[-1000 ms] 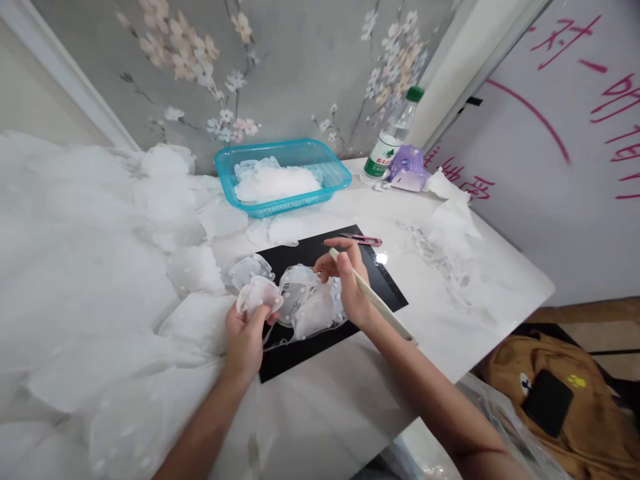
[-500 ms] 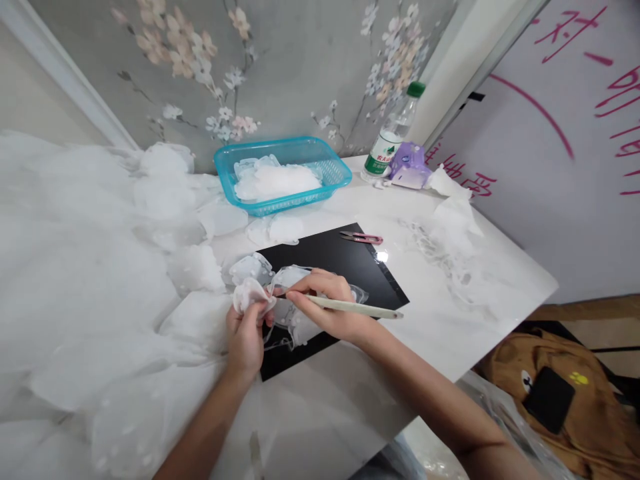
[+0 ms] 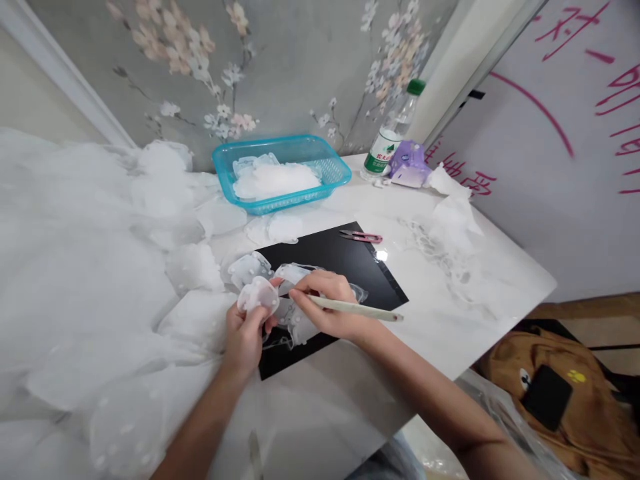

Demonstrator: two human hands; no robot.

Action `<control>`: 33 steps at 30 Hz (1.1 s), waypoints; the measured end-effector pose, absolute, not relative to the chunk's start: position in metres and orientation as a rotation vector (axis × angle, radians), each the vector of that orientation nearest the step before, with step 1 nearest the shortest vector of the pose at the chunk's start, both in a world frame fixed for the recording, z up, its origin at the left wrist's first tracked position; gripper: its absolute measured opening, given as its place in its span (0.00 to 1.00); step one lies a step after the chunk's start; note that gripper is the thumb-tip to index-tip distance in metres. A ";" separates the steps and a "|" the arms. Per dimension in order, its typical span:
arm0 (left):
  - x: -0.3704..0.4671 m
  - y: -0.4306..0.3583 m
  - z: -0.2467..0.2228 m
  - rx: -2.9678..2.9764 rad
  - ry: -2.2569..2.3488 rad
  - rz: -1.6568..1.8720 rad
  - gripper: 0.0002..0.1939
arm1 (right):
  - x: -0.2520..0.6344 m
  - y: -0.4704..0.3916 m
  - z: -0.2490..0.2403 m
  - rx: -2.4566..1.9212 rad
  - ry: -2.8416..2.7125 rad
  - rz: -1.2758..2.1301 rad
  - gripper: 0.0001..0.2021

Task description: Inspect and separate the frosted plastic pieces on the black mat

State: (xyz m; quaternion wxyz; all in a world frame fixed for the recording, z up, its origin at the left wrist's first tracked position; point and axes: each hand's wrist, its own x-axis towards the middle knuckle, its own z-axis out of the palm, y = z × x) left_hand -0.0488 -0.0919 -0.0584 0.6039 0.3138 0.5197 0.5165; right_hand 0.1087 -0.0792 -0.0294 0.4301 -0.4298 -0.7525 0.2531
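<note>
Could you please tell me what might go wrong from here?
The pale-handled tool in the right hand points toward the left hand, so a slip might catch it. It could also tear the white piece held there. The right hand, low over other white pieces on the black sheet, might shift them.

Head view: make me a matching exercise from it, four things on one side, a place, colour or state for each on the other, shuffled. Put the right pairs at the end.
Things:
1. Bottle
2. Pen-like tool
3. Pink-handled snips
4. Basket

Places, colours, states:
A. In the right hand's grip
B. Turquoise, with white pieces inside
C. Topped with a green cap
D. Lying across the edge of the black mat

Right pairs: 1-C, 2-A, 3-D, 4-B
</note>
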 end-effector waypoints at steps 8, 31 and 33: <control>-0.055 -0.095 -0.074 0.843 1.207 1.204 0.16 | 0.109 -0.079 -0.030 -1.080 -1.950 0.603 0.10; -0.052 -0.096 -0.075 0.896 1.203 1.221 0.21 | 0.101 -0.078 -0.037 -1.005 -2.528 -0.005 0.10; -0.051 -0.096 -0.073 0.872 1.211 1.234 0.21 | 0.099 -0.079 -0.034 -1.010 -2.603 -0.019 0.08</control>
